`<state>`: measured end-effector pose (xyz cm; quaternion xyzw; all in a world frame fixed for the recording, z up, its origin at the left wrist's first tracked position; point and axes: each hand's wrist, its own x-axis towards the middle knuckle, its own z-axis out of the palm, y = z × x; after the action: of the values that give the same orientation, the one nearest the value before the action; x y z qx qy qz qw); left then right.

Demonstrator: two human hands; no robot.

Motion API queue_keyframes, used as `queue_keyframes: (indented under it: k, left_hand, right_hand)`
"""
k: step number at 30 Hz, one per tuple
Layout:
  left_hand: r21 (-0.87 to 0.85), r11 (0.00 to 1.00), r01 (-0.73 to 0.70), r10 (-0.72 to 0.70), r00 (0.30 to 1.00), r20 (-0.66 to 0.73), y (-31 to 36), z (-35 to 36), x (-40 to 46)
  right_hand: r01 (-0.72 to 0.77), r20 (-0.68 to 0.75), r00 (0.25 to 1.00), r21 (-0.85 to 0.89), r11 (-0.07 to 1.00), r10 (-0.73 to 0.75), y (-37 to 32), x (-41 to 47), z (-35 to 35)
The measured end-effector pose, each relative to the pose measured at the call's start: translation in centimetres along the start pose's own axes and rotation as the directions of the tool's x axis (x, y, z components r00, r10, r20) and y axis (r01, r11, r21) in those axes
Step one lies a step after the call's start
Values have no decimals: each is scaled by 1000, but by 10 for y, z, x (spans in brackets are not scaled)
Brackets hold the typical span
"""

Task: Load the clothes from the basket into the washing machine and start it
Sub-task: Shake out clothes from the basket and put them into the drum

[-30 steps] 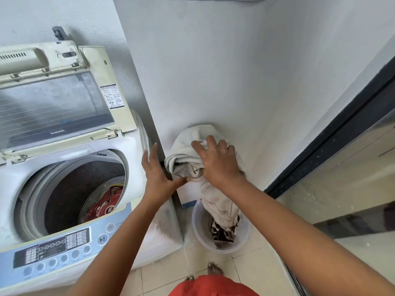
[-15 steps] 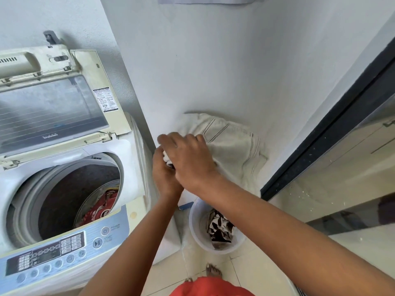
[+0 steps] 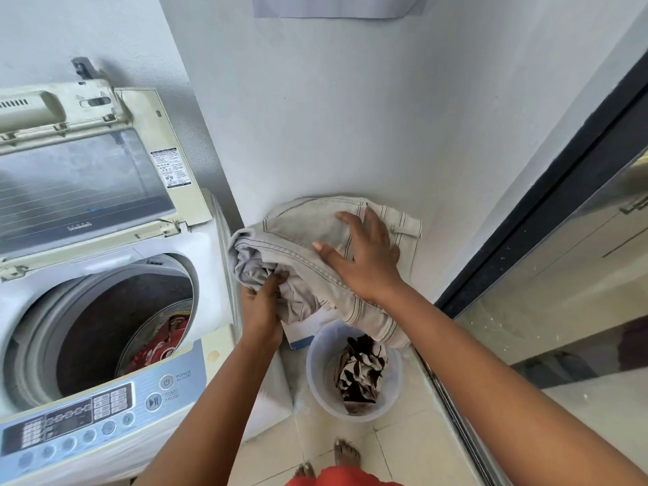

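Observation:
A pale beige pair of trousers with dark stitching (image 3: 298, 228) hangs in the air between the washing machine and the bucket. My left hand (image 3: 261, 305) grips its bunched end from below, right beside the machine's side. My right hand (image 3: 361, 256) lies spread on top of the cloth with straight fingers. The top-loading washing machine (image 3: 210, 247) stands at the left with its lid (image 3: 80, 173) raised and a red garment (image 3: 157, 349) in the drum. A round translucent bucket (image 3: 317, 377) on the floor holds a brown-and-white patterned garment (image 3: 361, 375).
The control panel (image 3: 84, 415) with power and start buttons faces me at the lower left. A white wall rises behind. A dark-framed glass door (image 3: 561, 240) runs along the right. My bare feet (image 3: 345, 450) stand on pale floor tiles by the bucket.
The trousers came fully out of the bucket and rose. My left hand took hold of the bunched end; my right hand let go of it and spread flat over the cloth.

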<state>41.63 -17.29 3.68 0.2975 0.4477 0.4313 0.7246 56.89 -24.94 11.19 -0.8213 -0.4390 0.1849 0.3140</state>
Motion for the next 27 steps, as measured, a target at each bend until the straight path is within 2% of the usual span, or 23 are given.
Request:
queue_keyframes:
  k: [2,4,5,7,10,13,14,15,17,18,19,20,22,27]
  left_hand:
    - [-14,1000,17,-17,999,31,-1,4,-3]
    - [-41,999,22,-20,999,35,-3,7,-5]
    - [-45,999,21,-19,999,32,-4,6,-4]
    - [-37,999,21,-19,999,42,-3,4,-5]
    - [-59,998,4,4,989,146,-1,3,-12]
    - [-85,995,50,-34,982,184,-1,6,-15]
    - [-91,993,70,-53,982,179,-2,7,-15]
    - [-102,990,93,-73,980,183,-3,8,-17]
    - [-100,983,152,-133,976,174,-8,12,-22]
    - [-105,977,187,-170,974,149,-13,13,-24]
    - [-117,972,202,-190,976,104,-17,15,-27]
    - [-141,967,213,-203,976,84,-21,17,-31]
    - [-145,966,215,-197,972,127,-28,16,-34]
    - [-51,947,317,-299,928,223,-30,9,-50]
  right_hand:
    - [-17,-87,996,196,980,35,2,2,6]
    - [-32,-182,977,401,915,114,3,1,10]
    - [-60,-194,967,447,892,163,7,1,10]
    - [-107,-228,943,478,872,241,18,2,5]
    - [-38,-369,877,586,809,308,39,3,-5]
    - [-47,-404,855,564,824,326,48,1,-10]
    - [-99,-358,861,578,810,360,48,2,-10]
    - [-156,-269,872,639,753,409,48,3,-9]
    - [-246,27,909,840,484,415,46,5,-8]
    - [-300,190,926,894,333,326,47,4,-7]
    - [-359,314,927,902,240,206,43,0,-8]
    - [-404,387,914,891,207,119,42,-3,-7]
    - [-452,447,892,876,166,67,46,-5,-3]
    - [-422,398,901,894,147,171,66,-6,17]
